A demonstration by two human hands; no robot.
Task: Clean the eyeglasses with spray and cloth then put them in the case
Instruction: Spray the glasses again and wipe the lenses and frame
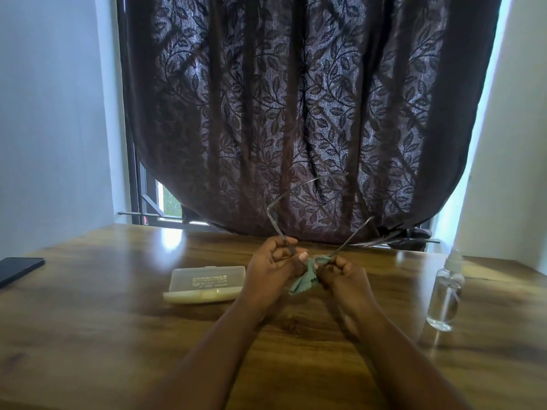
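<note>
The closed case lies just left of my hands. My left hand pinches the eyeglasses; my right hand rubs them with the cloth. Wiping, I judge. Next: fold the temples, open the case. The spray bottle stands well right.

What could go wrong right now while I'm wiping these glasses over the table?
1. Both hands, left and right, pinch the eyeglasses near the cloth with the thin temples splayed upward; hard rubbing might bend the frame.
2. The spray bottle stands close to your right forearm; a sideways elbow move could topple it.
3. The case looks closed, so you would need a free hand later.
</note>
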